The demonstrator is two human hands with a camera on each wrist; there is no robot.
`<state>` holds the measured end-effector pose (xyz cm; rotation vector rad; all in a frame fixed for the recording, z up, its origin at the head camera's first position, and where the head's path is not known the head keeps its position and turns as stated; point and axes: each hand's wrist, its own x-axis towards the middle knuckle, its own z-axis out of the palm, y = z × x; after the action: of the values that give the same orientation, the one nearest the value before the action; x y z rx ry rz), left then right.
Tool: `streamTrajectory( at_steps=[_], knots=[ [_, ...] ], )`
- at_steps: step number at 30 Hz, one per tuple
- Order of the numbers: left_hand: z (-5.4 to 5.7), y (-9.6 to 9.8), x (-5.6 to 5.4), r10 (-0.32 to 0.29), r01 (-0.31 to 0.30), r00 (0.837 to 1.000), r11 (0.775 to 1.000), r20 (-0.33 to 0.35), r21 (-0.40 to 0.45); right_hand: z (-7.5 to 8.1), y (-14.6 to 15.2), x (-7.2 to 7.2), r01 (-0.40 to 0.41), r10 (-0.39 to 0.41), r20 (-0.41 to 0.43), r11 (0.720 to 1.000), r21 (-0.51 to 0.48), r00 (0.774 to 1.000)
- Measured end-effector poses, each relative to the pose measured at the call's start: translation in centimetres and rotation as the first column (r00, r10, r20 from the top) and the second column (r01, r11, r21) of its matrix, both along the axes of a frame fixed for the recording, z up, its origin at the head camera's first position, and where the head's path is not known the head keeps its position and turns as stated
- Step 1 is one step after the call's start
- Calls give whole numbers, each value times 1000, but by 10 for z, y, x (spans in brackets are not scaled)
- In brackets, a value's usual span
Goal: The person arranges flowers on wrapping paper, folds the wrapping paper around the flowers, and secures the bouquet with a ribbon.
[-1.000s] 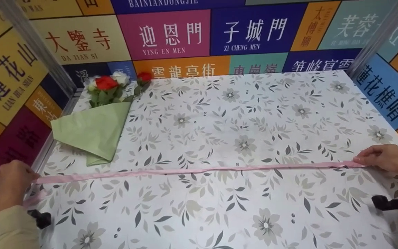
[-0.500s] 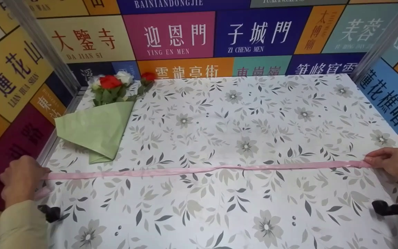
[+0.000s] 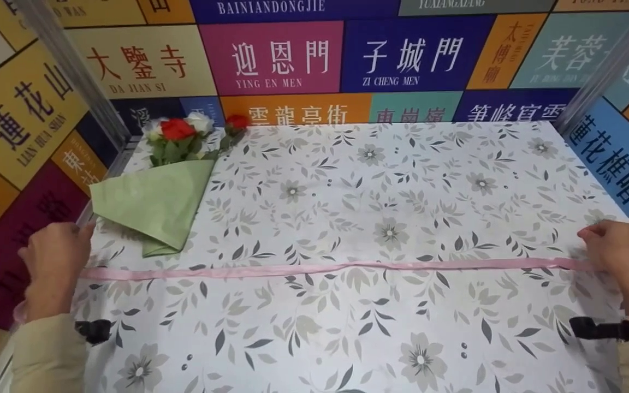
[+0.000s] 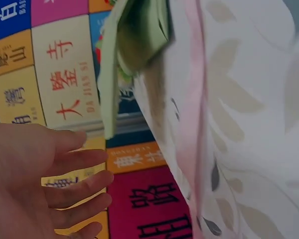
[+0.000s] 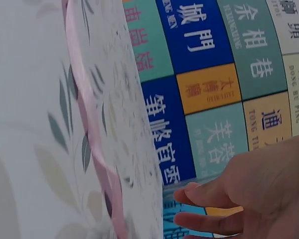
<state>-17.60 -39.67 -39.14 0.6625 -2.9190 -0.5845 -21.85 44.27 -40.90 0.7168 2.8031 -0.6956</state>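
A long pink ribbon (image 3: 292,269) lies stretched sideways over the floral-patterned tabletop (image 3: 314,322). At its left end, my left hand (image 3: 55,262) is raised beside the table edge. In the left wrist view its fingers are loosely spread and hold nothing, and the ribbon (image 4: 192,124) runs past them on the cloth. My right hand (image 3: 623,256) hovers by the other end of the strip. Seen from the right wrist, that hand (image 5: 269,194) has relaxed, parted fingers with nothing between them. The ribbon (image 5: 89,109) lies apart from it, slightly twisted.
A bouquet in green wrapping paper (image 3: 150,199) lies at the back left, with a red rose (image 3: 177,129) and white blooms showing. Another red flower (image 3: 236,121) pokes out beside it. Printed panels (image 3: 276,57) wall in the back and sides.
Both hands have let go of the ribbon's ends and lifted slightly from it. The ribbon stays stretched across the table. The head view has shifted a little.
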Motion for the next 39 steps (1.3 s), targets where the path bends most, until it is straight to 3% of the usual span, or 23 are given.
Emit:
streamTrajectory(
  at_steps=[4, 7, 11, 17, 19, 21, 23, 26, 30, 33, 39],
  knots=[
    [2, 14, -4, -13, 11, 997, 1000, -76, -19, 10, -34, -5, -94, 94, -75, 996, 4, 993],
    [2, 26, -4, -33, 24, 988, 998, -152, -62, 15, -61, -8, -207, 204, -199, 978, 2, 959],
    [5, 41, -3, -26, 11, 975, 997, -219, -70, 16, -102, -9, -311, 301, -388, 950, 39, 871],
    [9, 62, -5, -23, 12, 968, 999, -250, -43, 16, -168, -12, -409, 353, -593, 912, 44, 723],
    [8, 68, -7, -27, 19, 968, 999, -248, -35, 14, -191, -15, -458, 386, -613, 888, 43, 690],
    [7, 75, -8, -31, 27, 967, 999, -251, -22, 12, -213, -18, -505, 424, -603, 862, 40, 676],
    [6, 81, -9, -41, 42, 966, 999, -254, 0, 10, -235, -20, -553, 475, -579, 832, 49, 663],
    [4, 88, -10, -67, 77, 969, 996, -237, 36, 8, -266, -21, -624, 554, -549, 778, 75, 625],
    [0, 97, -11, -99, 114, 969, 992, -226, 56, 6, -302, -20, -708, 642, -526, 699, 103, 558],
    [-4, 100, -11, -139, 152, 959, 988, -246, 35, 4, -326, -19, -762, 690, -510, 640, 100, 513],
    [-12, 102, -16, -244, 256, 939, 967, -242, 17, -8, -366, -28, -872, 733, -514, 484, -66, 446]
  ],
)
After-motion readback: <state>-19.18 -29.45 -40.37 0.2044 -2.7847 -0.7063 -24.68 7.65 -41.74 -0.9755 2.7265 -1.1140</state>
